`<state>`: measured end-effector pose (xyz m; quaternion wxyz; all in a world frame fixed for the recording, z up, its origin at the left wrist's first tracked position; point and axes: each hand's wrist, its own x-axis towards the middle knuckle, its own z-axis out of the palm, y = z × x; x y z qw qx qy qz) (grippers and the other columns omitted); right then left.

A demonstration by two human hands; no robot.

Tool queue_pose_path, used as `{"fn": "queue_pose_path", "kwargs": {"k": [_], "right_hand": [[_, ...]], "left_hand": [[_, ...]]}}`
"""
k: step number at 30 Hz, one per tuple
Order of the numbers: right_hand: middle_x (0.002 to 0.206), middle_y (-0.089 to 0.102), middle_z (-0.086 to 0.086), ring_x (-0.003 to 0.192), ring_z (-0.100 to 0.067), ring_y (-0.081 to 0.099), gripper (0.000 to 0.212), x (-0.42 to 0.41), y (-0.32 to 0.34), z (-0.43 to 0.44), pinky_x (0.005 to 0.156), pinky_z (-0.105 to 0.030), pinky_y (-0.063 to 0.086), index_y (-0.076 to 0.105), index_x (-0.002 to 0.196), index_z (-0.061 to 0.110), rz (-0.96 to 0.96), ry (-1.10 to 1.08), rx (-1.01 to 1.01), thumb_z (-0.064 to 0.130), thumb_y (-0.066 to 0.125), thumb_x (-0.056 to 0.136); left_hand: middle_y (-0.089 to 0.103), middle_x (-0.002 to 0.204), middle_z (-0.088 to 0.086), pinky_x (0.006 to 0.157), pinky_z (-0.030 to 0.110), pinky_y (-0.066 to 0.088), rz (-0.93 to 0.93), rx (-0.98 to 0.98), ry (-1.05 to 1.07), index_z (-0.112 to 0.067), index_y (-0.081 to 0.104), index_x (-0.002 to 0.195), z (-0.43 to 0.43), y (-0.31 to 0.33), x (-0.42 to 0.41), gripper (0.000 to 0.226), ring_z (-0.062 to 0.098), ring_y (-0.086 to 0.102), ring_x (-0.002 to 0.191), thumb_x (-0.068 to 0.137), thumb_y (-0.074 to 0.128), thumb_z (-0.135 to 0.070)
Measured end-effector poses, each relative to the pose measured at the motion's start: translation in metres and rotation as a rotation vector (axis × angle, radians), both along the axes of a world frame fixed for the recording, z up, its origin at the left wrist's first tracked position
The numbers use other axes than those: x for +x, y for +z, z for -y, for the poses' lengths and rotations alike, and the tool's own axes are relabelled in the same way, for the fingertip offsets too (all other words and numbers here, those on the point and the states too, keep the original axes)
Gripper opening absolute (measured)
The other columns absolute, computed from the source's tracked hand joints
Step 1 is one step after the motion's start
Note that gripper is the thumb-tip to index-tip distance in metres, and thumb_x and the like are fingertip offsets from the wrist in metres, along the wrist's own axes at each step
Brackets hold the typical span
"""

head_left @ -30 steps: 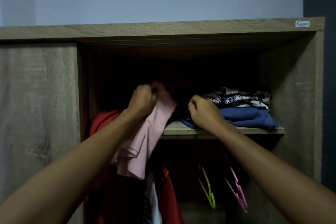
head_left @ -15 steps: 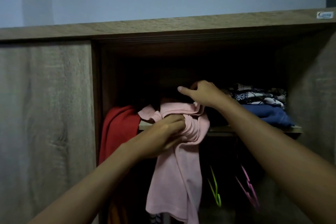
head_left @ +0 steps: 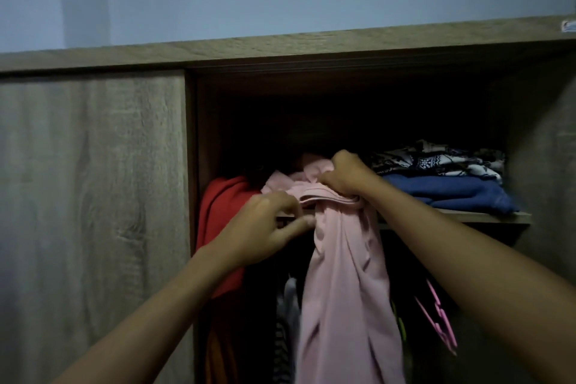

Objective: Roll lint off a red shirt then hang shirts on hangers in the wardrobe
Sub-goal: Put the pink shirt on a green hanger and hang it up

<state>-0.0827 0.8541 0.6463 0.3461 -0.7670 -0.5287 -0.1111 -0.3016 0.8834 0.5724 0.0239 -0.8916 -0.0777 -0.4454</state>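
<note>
A pink shirt (head_left: 343,274) hangs down from the front edge of the wardrobe shelf (head_left: 486,217), its top bunched on the shelf. My right hand (head_left: 346,174) grips the bunched collar part at the top. My left hand (head_left: 268,227) is just left of the shirt, with its fingertips touching or pinching the cloth's left edge near the shelf front. A red shirt (head_left: 219,221) hangs at the far left of the open wardrobe, partly behind my left wrist. Any hanger under the pink shirt is hidden.
A folded blue garment (head_left: 445,193) with a black-and-white patterned one (head_left: 436,160) on top lies on the shelf's right. Below hang a pink hanger (head_left: 442,324), a green hanger (head_left: 400,326) and dark striped clothes (head_left: 285,321). The closed wardrobe door (head_left: 93,212) fills the left.
My right hand came down from above the pink shirt and took hold of its bunched top. My left hand slid left off the bunch to the cloth's edge. The view shifted left.
</note>
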Motion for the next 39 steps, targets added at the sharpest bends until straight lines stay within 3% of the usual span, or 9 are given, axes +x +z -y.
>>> {"fn": "queue_pose_path", "kwargs": {"k": [5, 9, 12, 20, 23, 28, 32, 36, 39], "right_hand": [[0.09, 0.074, -0.003, 0.087, -0.025, 0.067, 0.024, -0.01, -0.015, 0.036, 0.072, -0.033, 0.053, 0.07, 0.094, 0.016, 0.042, 0.188, 0.381, 0.028, 0.064, 0.074], [0.082, 0.061, 0.008, 0.076, -0.014, 0.056, 0.016, -0.031, -0.048, 0.056, 0.068, -0.029, 0.044, 0.064, 0.089, 0.021, 0.135, 0.358, 0.459, 0.023, 0.062, 0.073], [0.099, 0.066, 0.0, 0.092, -0.021, 0.06, 0.03, -0.04, -0.069, 0.061, 0.08, -0.034, 0.049, 0.066, 0.102, 0.014, 0.207, 0.439, 0.442, 0.02, 0.061, 0.074], [0.108, 0.075, 0.004, 0.103, -0.01, 0.068, 0.032, -0.037, -0.093, 0.084, 0.089, -0.026, 0.054, 0.073, 0.113, 0.013, -0.144, 0.702, 0.144, 0.001, 0.069, 0.084], [0.09, 0.072, -0.006, 0.078, -0.018, 0.063, 0.026, -0.04, -0.092, 0.088, 0.067, -0.03, 0.048, 0.073, 0.097, 0.007, -0.626, 0.619, 0.085, 0.028, 0.063, 0.084], [0.102, 0.076, -0.015, 0.091, -0.03, 0.075, 0.058, -0.05, -0.09, 0.094, 0.077, -0.041, 0.06, 0.069, 0.117, 0.019, -0.96, 0.573, 0.08, 0.067, 0.051, 0.089], [0.103, 0.077, -0.012, 0.1, -0.028, 0.073, 0.022, -0.057, -0.083, 0.096, 0.079, -0.031, 0.058, 0.073, 0.11, 0.007, -0.88, 0.645, 0.309, 0.012, 0.067, 0.089], [0.074, 0.077, 0.004, 0.074, 0.001, 0.072, 0.028, -0.07, -0.076, 0.103, 0.075, -0.015, 0.052, 0.07, 0.091, -0.002, -0.79, 0.59, 0.306, 0.018, 0.076, 0.073], [0.109, 0.076, -0.008, 0.105, -0.022, 0.072, 0.032, -0.067, -0.082, 0.108, 0.1, -0.043, 0.053, 0.073, 0.115, 0.01, -0.773, 0.634, 0.306, 0.013, 0.075, 0.083]], "left_hand": [[0.07, 0.1, -0.001, 0.085, 0.034, 0.054, 0.371, -0.408, 0.201, -0.016, 0.067, 0.105, -0.024, 0.013, -0.006, 0.045, 0.016, 0.067, 0.092, 0.09, 0.059, -0.058], [0.075, 0.099, 0.013, 0.079, 0.047, 0.063, 0.338, -1.037, -0.079, -0.017, 0.069, 0.1, -0.013, 0.031, 0.01, 0.052, 0.026, 0.076, 0.086, 0.09, 0.057, -0.067], [0.077, 0.091, 0.013, 0.074, 0.044, 0.064, 0.283, -1.159, -0.104, -0.014, 0.073, 0.099, 0.001, 0.035, 0.024, 0.063, 0.028, 0.077, 0.082, 0.075, 0.068, -0.073], [0.076, 0.087, 0.007, 0.059, 0.027, 0.055, 0.317, -0.903, -0.077, -0.01, 0.074, 0.098, 0.006, 0.008, 0.023, 0.024, 0.019, 0.071, 0.076, 0.075, 0.077, -0.016], [0.076, 0.091, 0.001, 0.07, 0.036, 0.057, 0.327, -0.751, -0.119, -0.018, 0.073, 0.101, 0.013, -0.007, 0.014, 0.034, 0.019, 0.072, 0.082, 0.067, 0.07, -0.019], [0.071, 0.097, -0.001, 0.076, 0.035, 0.054, 0.215, -0.481, -0.161, -0.015, 0.063, 0.104, 0.03, -0.033, -0.002, 0.036, 0.016, 0.067, 0.089, 0.069, 0.069, -0.023], [0.065, 0.095, -0.008, 0.077, 0.022, 0.047, 0.047, -0.294, -0.172, -0.027, 0.058, 0.097, 0.051, -0.051, -0.013, 0.035, 0.007, 0.058, 0.089, 0.066, 0.071, -0.018], [0.067, 0.101, -0.011, 0.08, 0.03, 0.049, -0.023, -0.252, -0.18, -0.019, 0.065, 0.102, 0.058, -0.057, -0.029, 0.031, -0.003, 0.06, 0.096, 0.076, 0.081, -0.026], [0.065, 0.079, -0.018, 0.066, 0.019, 0.047, 0.008, -0.243, -0.205, -0.028, 0.065, 0.083, 0.068, -0.048, -0.047, 0.024, -0.004, 0.061, 0.078, 0.077, 0.085, -0.04]]}}
